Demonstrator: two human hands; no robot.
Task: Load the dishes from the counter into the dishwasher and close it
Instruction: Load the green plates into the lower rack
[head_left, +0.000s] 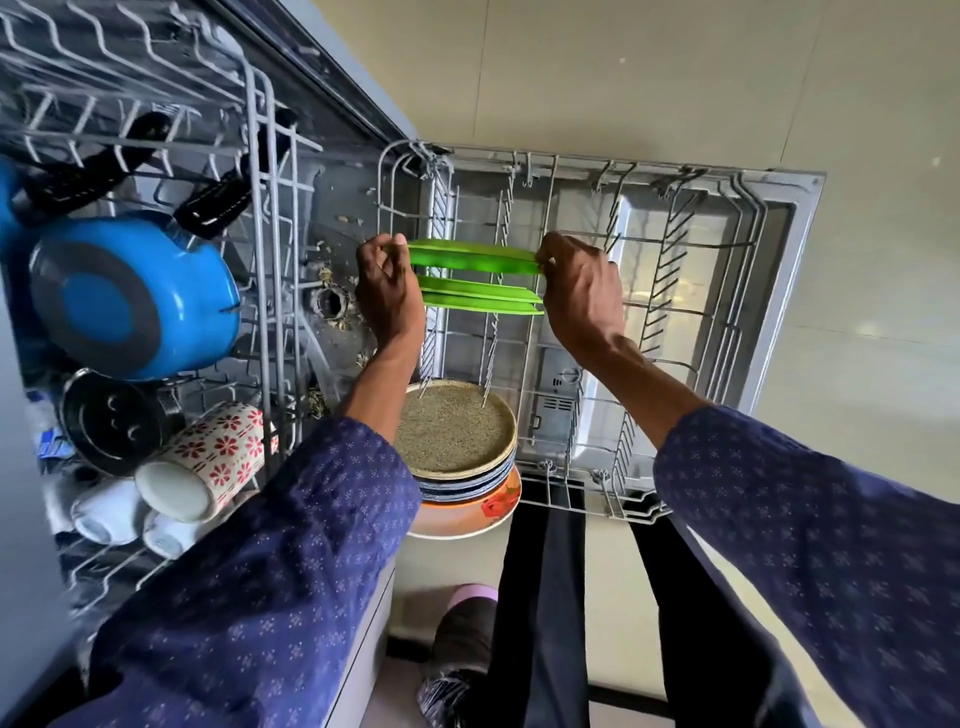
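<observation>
Flanking green plates (475, 258): speckled plates (453, 428), blue pot (132, 296).

Both hands (470, 280) pinch a green plate (472, 257) above the lower rack (691, 291).

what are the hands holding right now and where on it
A green plate, held on edge over the lower rack: the left hand pinches its left rim, the right hand its right rim.

Three plates (475, 280) stand on edge in the lower rack (675, 291), between both hands. Stacked plates (457, 441) lie nearer. Upper rack (260, 156) left holds pot (135, 296), cups (208, 457).
</observation>
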